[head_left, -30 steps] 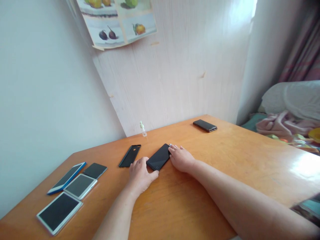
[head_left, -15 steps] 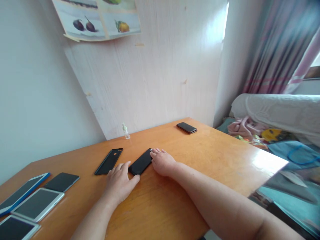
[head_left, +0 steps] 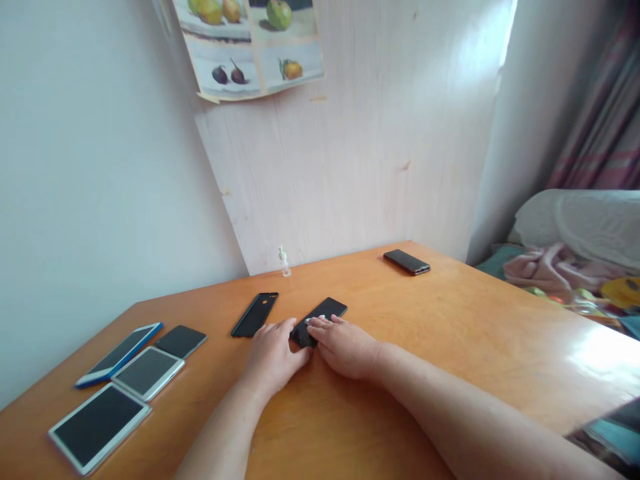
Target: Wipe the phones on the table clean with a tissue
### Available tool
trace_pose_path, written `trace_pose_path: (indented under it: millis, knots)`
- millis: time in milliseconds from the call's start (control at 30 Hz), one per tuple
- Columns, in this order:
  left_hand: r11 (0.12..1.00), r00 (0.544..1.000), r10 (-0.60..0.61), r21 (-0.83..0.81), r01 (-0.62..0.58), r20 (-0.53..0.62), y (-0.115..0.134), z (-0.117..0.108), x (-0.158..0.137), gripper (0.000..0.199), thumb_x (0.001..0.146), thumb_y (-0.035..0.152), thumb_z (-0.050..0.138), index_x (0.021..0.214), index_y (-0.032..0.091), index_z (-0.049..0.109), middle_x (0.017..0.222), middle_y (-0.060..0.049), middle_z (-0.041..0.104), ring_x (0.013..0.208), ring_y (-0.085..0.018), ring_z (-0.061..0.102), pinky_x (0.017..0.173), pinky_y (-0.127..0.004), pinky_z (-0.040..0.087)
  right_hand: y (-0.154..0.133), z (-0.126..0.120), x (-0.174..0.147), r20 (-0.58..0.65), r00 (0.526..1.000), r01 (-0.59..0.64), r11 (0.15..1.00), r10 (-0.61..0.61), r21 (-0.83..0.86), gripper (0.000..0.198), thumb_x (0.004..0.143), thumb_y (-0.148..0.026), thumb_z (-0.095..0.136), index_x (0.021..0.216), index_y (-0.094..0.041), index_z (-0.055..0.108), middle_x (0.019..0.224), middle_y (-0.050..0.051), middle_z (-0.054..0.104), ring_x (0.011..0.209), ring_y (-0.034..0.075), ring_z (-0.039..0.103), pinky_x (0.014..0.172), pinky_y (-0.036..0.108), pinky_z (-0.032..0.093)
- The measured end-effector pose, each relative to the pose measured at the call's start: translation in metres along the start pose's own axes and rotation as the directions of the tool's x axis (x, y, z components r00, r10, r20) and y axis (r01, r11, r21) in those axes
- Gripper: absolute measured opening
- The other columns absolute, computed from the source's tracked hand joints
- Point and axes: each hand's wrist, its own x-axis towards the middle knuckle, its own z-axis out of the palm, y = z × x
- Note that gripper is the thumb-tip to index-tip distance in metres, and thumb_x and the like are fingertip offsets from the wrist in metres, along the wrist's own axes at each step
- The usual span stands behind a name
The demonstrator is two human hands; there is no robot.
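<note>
A black smartphone (head_left: 334, 308) lies flat on the wooden table, screen up. Its near end sits between the thumb and fingers of my left hand (head_left: 273, 357), which grips it by the edges. Over the middle of the screen, my right hand (head_left: 345, 343) presses a small white wipe (head_left: 316, 321) with its fingertips. Most of that wipe is hidden beneath the fingers. Just left of the phone rests an empty black phone case (head_left: 255, 314) with a camera cutout.
Several tablets, including a white one (head_left: 100, 427) and a blue-edged one (head_left: 120, 355), lie at the left. A small pump bottle (head_left: 285, 261) stands near the wall. Another dark phone (head_left: 407, 261) is at the table's back right. A fruit poster (head_left: 255, 57) hangs above.
My right hand has slid from the phone's far end down toward its near end, and the white wipe now shows under it. The camera view has turned left.
</note>
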Motion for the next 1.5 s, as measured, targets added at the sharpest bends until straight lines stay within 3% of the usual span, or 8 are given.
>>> trace_pose_path:
  millis: [167, 367, 433, 600, 800, 1100, 1300, 1500]
  knots:
    - [1.000, 1.000, 0.012, 0.025, -0.013, 0.017, 0.009, -0.005, -0.002, 0.044, 0.077, 0.040, 0.066, 0.117, 0.021, 0.060, 0.109, -0.008, 0.071, 0.105, -0.026, 0.062, 0.093, -0.035, 0.041, 0.030, -0.005, 0.005, -0.036, 0.954, -0.300, 0.953, 0.298, -0.051, 0.047, 0.091, -0.011, 0.038, 0.135, -0.008, 0.054, 0.148, 0.020, 0.045, 0.138, 0.029, 0.042, 0.114, 0.046, 0.032]
    - [1.000, 0.998, 0.028, -0.001, -0.028, 0.047, 0.011, -0.011, -0.003, 0.035, 0.077, 0.041, 0.067, 0.108, 0.025, 0.063, 0.103, -0.006, 0.070, 0.101, -0.026, 0.062, 0.087, -0.035, 0.042, 0.009, -0.001, 0.003, -0.028, 0.995, -0.090, 0.995, 0.091, 0.045, 0.041, 0.090, -0.017, 0.047, 0.126, -0.025, 0.064, 0.141, 0.005, 0.057, 0.128, 0.022, 0.054, 0.107, 0.033, 0.041]
    - [0.999, 0.998, 0.033, -0.018, -0.032, 0.047, 0.010, -0.011, -0.002, 0.030, 0.078, 0.039, 0.066, 0.104, 0.025, 0.063, 0.102, -0.006, 0.070, 0.099, -0.026, 0.062, 0.085, -0.034, 0.042, 0.010, -0.002, 0.004, -0.071, 0.989, -0.123, 0.987, 0.131, 0.104, 0.038, 0.090, -0.018, 0.048, 0.120, -0.028, 0.068, 0.131, 0.003, 0.065, 0.119, 0.022, 0.061, 0.101, 0.032, 0.045]
    - [0.998, 0.999, 0.001, -0.065, 0.002, 0.037, 0.009, -0.009, -0.001, 0.028, 0.077, 0.038, 0.068, 0.101, 0.024, 0.065, 0.098, -0.006, 0.070, 0.096, -0.024, 0.062, 0.082, -0.032, 0.042, 0.040, -0.013, 0.007, -0.246, 0.871, -0.373, 0.899, 0.425, 0.230, 0.031, 0.090, -0.019, 0.050, 0.112, -0.023, 0.071, 0.113, 0.007, 0.073, 0.106, 0.021, 0.066, 0.091, 0.029, 0.048]
    - [0.963, 0.995, -0.090, -0.253, 0.097, 0.040, 0.005, -0.010, -0.002, 0.025, 0.084, 0.042, 0.062, 0.102, 0.025, 0.065, 0.099, -0.003, 0.072, 0.093, -0.020, 0.065, 0.080, -0.029, 0.044, 0.056, -0.014, 0.009, -0.335, 0.768, -0.346, 0.794, 0.546, 0.500, 0.032, 0.091, -0.026, 0.049, 0.114, -0.019, 0.068, 0.094, 0.004, 0.075, 0.089, 0.017, 0.069, 0.079, 0.027, 0.050]
    - [0.944, 0.998, -0.057, -0.327, 0.049, -0.017, 0.007, -0.010, -0.004, 0.020, 0.087, 0.043, 0.057, 0.092, 0.025, 0.065, 0.090, 0.000, 0.071, 0.090, -0.019, 0.063, 0.083, -0.029, 0.044, 0.054, -0.005, 0.009, -0.366, 0.853, -0.193, 0.876, 0.373, 0.443, 0.030, 0.090, -0.030, 0.051, 0.110, -0.019, 0.070, 0.101, 0.007, 0.072, 0.096, 0.020, 0.065, 0.086, 0.030, 0.048]
    - [0.883, 0.998, -0.027, -0.467, 0.049, 0.053, 0.012, -0.011, -0.003, 0.036, 0.097, 0.051, 0.037, 0.087, 0.023, 0.058, 0.081, 0.002, 0.066, 0.077, -0.014, 0.061, 0.072, -0.025, 0.042, 0.056, -0.012, 0.008, -0.443, 0.803, -0.171, 0.865, 0.399, 0.471, 0.032, 0.088, -0.034, 0.053, 0.113, -0.019, 0.067, 0.106, 0.008, 0.070, 0.099, 0.021, 0.064, 0.088, 0.033, 0.048]
    - [0.932, 0.998, -0.011, -0.361, 0.030, 0.054, 0.020, -0.012, -0.004, 0.043, 0.101, 0.050, 0.025, 0.088, 0.024, 0.057, 0.079, -0.002, 0.063, 0.076, -0.017, 0.060, 0.068, -0.027, 0.040, 0.056, -0.012, 0.007, -0.464, 0.765, -0.198, 0.849, 0.446, 0.490, 0.030, 0.086, -0.038, 0.052, 0.106, -0.020, 0.066, 0.095, 0.005, 0.071, 0.090, 0.020, 0.064, 0.081, 0.032, 0.049]
